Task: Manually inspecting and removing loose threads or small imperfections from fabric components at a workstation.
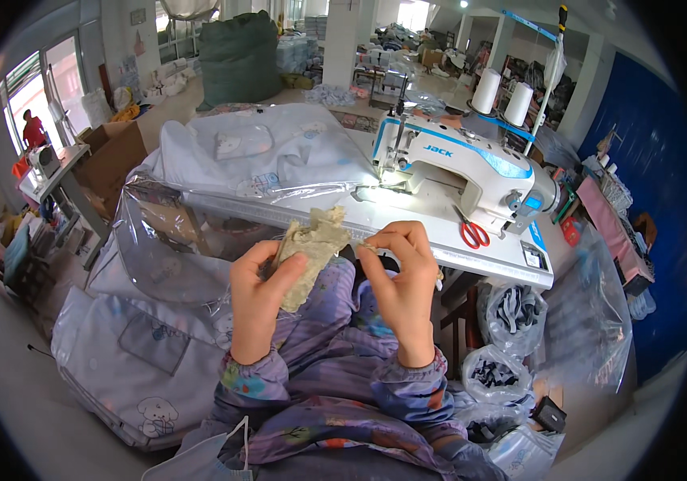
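My left hand (257,309) grips a crumpled, ragged-edged, olive-tan piece (311,252), pinched between thumb and fingers above my lap. Whether it is cloth or paper I cannot tell. To its right, my right hand (406,293) has thumb and forefinger pressed together on a small tan scrap (366,247). Whether the scrap still joins the larger piece is unclear. Just beyond both hands runs the front edge of the sewing table (472,260). On it stands a white and blue sewing machine (448,152) with its lamp lit.
Red-handled scissors (473,232) lie right of the machine's needle. Pale printed fabric with clear plastic (263,148) covers the table's left and hangs down beside me (135,353). Bags of dark scraps (512,313) stand at lower right. A person in red (33,130) is far left.
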`<move>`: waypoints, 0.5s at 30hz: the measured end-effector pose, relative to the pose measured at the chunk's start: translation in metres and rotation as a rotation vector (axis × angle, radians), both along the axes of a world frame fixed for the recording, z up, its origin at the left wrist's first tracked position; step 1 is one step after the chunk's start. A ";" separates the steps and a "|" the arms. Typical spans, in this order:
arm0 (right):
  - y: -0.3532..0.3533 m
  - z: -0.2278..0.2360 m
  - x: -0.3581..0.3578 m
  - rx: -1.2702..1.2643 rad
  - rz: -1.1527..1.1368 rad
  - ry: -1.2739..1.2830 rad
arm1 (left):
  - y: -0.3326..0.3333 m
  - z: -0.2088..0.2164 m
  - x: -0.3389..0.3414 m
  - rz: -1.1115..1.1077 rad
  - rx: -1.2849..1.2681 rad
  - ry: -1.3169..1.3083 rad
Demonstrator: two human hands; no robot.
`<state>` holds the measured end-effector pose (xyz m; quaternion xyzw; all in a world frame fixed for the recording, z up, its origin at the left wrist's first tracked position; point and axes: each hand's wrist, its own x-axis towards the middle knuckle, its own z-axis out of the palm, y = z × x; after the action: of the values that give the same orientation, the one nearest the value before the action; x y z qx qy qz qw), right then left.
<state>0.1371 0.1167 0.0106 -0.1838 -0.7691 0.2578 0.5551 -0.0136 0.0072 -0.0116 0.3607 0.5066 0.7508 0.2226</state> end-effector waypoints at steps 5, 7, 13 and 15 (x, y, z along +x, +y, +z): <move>-0.003 0.009 0.020 -0.153 0.169 0.044 | 0.001 0.000 -0.003 -0.029 0.035 -0.062; -0.011 0.017 0.029 -0.267 0.333 0.085 | 0.001 -0.002 -0.002 -0.040 0.039 -0.078; -0.032 0.027 0.048 -0.183 0.525 0.243 | 0.000 -0.003 -0.005 -0.044 0.016 -0.064; -0.031 0.025 0.057 0.015 0.619 0.259 | 0.002 -0.010 -0.008 0.152 -0.057 0.303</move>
<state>0.1939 0.0856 0.0353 0.0969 -0.7134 0.4295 0.5452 -0.0214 0.0089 -0.0211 0.4238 0.5812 0.6880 0.0964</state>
